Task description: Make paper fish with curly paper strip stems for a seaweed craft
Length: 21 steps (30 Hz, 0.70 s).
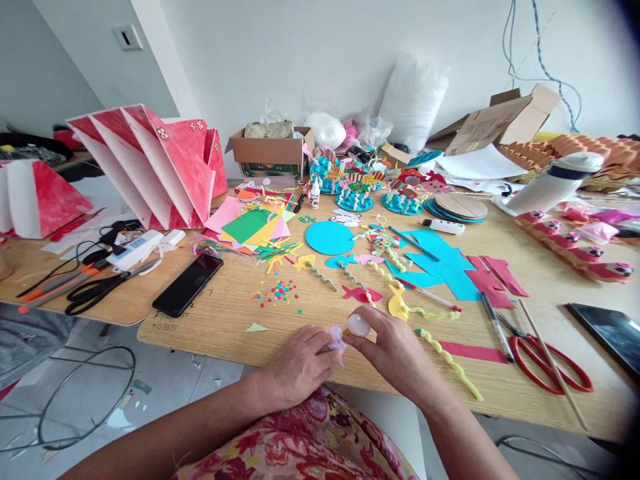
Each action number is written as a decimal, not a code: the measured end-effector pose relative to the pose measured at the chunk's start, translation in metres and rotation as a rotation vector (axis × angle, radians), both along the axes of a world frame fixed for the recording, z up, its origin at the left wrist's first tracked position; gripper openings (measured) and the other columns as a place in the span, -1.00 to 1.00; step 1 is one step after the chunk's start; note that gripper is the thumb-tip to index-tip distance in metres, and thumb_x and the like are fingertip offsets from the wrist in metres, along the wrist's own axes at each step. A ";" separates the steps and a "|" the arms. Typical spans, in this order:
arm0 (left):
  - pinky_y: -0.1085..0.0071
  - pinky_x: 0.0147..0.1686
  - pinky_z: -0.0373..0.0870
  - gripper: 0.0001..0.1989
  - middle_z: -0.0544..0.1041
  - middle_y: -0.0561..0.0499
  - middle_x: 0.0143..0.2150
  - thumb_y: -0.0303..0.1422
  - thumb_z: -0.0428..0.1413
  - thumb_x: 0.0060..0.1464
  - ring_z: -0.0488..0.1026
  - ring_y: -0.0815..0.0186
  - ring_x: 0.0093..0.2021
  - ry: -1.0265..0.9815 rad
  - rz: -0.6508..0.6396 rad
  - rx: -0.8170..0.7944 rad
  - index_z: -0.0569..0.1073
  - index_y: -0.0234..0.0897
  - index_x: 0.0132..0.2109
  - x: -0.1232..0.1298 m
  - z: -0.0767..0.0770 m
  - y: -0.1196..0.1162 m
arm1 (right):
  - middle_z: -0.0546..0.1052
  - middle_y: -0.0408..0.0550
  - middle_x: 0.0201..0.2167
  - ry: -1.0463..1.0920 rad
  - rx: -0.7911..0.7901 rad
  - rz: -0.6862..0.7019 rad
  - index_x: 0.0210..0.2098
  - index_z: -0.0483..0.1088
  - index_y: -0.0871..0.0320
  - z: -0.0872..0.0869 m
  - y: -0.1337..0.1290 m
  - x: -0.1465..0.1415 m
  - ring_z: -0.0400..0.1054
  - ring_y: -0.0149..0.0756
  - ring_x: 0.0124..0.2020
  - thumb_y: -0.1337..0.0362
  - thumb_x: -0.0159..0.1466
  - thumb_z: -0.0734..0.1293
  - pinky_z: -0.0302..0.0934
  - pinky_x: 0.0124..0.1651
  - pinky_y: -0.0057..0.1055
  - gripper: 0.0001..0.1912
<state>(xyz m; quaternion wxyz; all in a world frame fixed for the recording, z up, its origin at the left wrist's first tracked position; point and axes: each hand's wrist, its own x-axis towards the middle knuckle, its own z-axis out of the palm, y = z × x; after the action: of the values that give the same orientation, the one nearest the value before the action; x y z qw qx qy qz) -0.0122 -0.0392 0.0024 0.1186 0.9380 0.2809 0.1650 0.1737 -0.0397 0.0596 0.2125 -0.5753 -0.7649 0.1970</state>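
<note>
At the table's front edge, my left hand (pixel 305 363) is closed on a small purple paper piece (pixel 337 339). My right hand (pixel 387 343) grips a small whitish bottle (pixel 358 325), its tip pointing left at the purple paper. Just beyond the hands lie a red paper fish (pixel 363 294), a yellow paper fish (pixel 397 303) with a twisted yellow strip, and another yellow fish (pixel 303 262). A blue paper circle (pixel 330 238) is farther back. A loose yellow-green twisted strip (pixel 453 361) lies to the right of my right hand.
Red-handled scissors (pixel 550 365), a wooden stick (pixel 553 363) and a pen (pixel 497 327) lie on the right. A black phone (pixel 188 287) and black scissors (pixel 95 292) are on the left. Decorated blue discs (pixel 354 202) and a cardboard box (pixel 270 148) stand behind.
</note>
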 end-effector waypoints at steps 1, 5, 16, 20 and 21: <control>0.27 0.01 0.24 -0.78 0.37 -0.04 -0.11 -0.49 -0.01 0.11 0.29 0.26 -0.05 0.002 -0.001 0.000 0.34 -0.27 -0.07 0.000 0.000 0.000 | 0.43 -0.14 -0.53 0.004 -0.002 0.001 -0.50 0.22 0.12 0.000 0.001 0.000 0.29 -0.34 -0.48 0.26 0.15 0.27 0.03 -0.44 -0.45 -0.85; 0.26 0.01 0.25 -0.78 0.37 -0.04 -0.11 -0.48 -0.01 0.11 0.30 0.27 -0.05 0.000 0.000 0.006 0.34 -0.27 -0.07 0.000 0.001 0.000 | 0.42 -0.16 -0.56 0.030 0.011 0.013 -0.54 0.19 0.11 0.001 0.002 -0.001 0.27 -0.37 -0.51 0.29 0.15 0.24 0.01 -0.46 -0.47 -0.84; 0.25 0.01 0.25 -0.75 0.36 -0.05 -0.12 -0.50 0.01 0.09 0.29 0.23 -0.04 0.030 -0.010 0.014 0.33 -0.30 -0.06 -0.001 0.001 0.000 | 0.36 -0.21 -0.61 0.098 -0.040 0.035 -0.60 0.18 0.12 0.004 0.003 -0.003 0.23 -0.42 -0.53 0.38 0.09 0.24 -0.01 -0.47 -0.50 -0.83; 0.25 0.00 0.25 -0.76 0.36 -0.05 -0.11 -0.49 0.01 0.09 0.29 0.23 -0.03 0.034 -0.002 -0.009 0.33 -0.28 -0.06 -0.002 0.004 -0.002 | 0.33 -0.21 -0.62 0.085 -0.021 0.048 -0.62 0.17 0.13 0.003 0.003 -0.005 0.20 -0.43 -0.54 0.39 0.09 0.22 -0.04 -0.48 -0.51 -0.81; 0.25 0.00 0.24 -0.76 0.36 -0.04 -0.10 -0.49 0.01 0.09 0.29 0.23 -0.03 0.035 -0.003 -0.014 0.33 -0.28 -0.06 -0.002 0.005 -0.002 | 0.33 -0.21 -0.62 0.076 -0.010 0.052 -0.63 0.16 0.13 0.003 0.003 -0.005 0.18 -0.43 -0.54 0.39 0.09 0.22 -0.05 -0.49 -0.51 -0.81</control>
<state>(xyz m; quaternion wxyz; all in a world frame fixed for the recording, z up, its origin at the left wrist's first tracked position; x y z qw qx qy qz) -0.0139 -0.0411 0.0071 0.1204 0.9402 0.2829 0.1466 0.1684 -0.0363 0.0624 0.2332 -0.5485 -0.7699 0.2280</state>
